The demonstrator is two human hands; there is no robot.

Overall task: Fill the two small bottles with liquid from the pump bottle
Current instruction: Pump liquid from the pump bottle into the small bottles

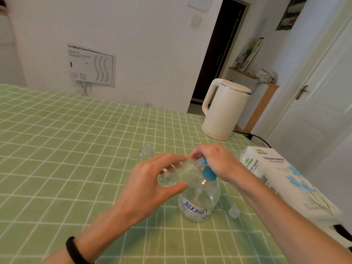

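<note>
Fingers (167,159) and thumb of my left hand (150,180) curl round one small bottle (177,175), holding it tipped on its side, mouth toward the blue pump head (208,173). My right hand (215,159) grips that pump head atop the pump bottle (198,204), which stands on the green checked cloth (76,149). The other small bottle (146,151) stands just beyond my hands.

On the tabletop (76,149), the pump bottle (198,203) stands centre, with a small bottle (146,151) behind-left, the kettle (224,111) behind-right and the tissue pack (282,174) right.
</note>
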